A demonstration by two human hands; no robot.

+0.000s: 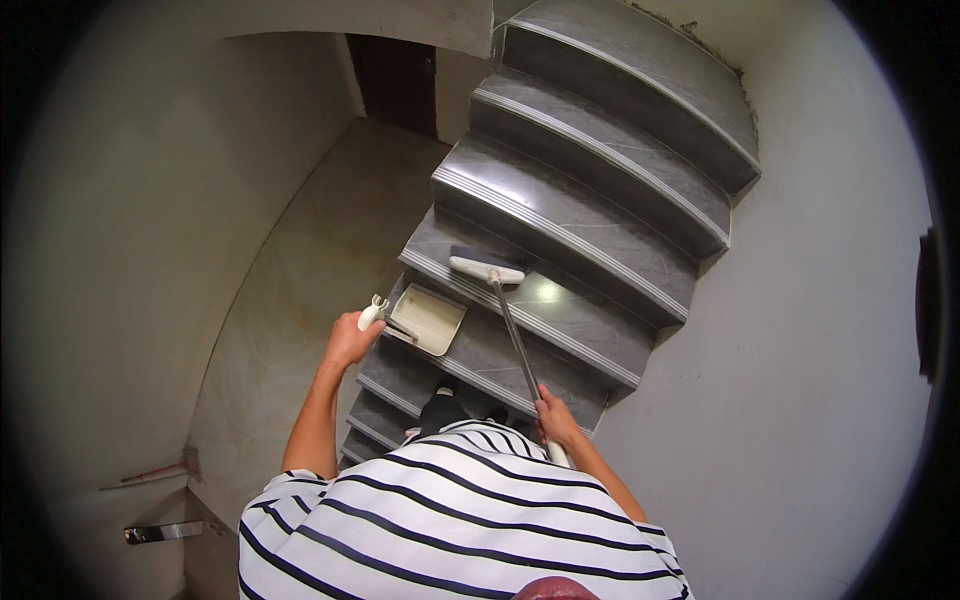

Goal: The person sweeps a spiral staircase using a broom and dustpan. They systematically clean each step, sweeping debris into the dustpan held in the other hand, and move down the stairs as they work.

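Observation:
My left hand grips the white top of a long-handled dustpan's handle. The cream dustpan pan rests on a grey stair tread at the left end of the step, its inside facing up. My right hand is closed around the grey pole of a broom. The white broom head with dark bristles lies on the tread one step above the pan, near that step's ribbed nosing. Whether any dirt is in the pan is too small to tell.
Grey tiled stairs curve upward ahead, with pale ribbed nosings. A pale wall borders them on the right. On the left the steps end at an open side above a lower floor. A dark door stands beyond, below.

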